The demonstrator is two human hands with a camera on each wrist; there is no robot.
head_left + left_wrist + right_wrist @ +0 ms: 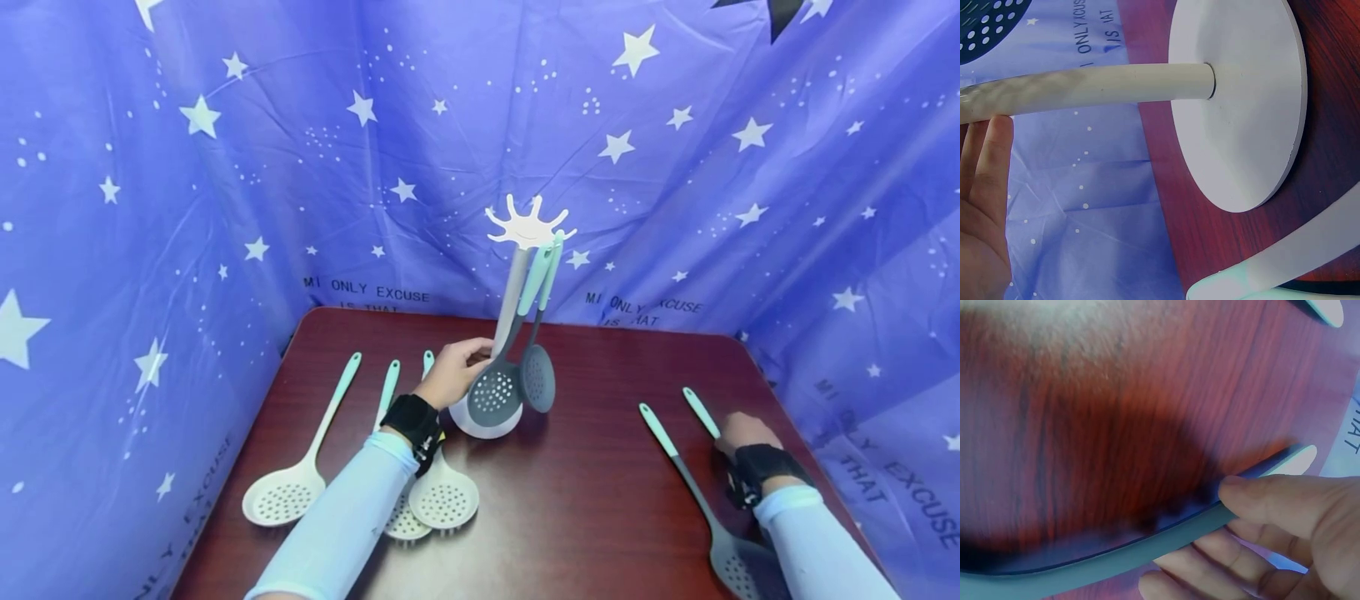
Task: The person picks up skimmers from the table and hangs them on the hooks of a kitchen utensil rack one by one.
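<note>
A white utensil stand (pixel 512 287) with a spiky top and round base (pixel 1241 106) stands upright on the table. My left hand (pixel 452 371) holds its pole, with fingertips (pixel 999 134) against it in the left wrist view. From the stand hang a grey skimmer (pixel 495 392) and another perforated grey utensil (pixel 537 379), both with mint handles. My right hand (pixel 750 433) pinches a grey utensil (pixel 1191 528) with a mint handle end, thumb above and fingers beneath. Its head is out of sight. Beside it lies a grey slotted utensil (pixel 697 492).
On the left of the dark red table (pixel 585 467) lie a white skimmer (pixel 285 496) and another white skimmer (pixel 444 498), which overlaps a further pale perforated utensil (pixel 405 525). My left forearm crosses above them. A blue star-patterned curtain (pixel 465 125) surrounds the table's back and sides.
</note>
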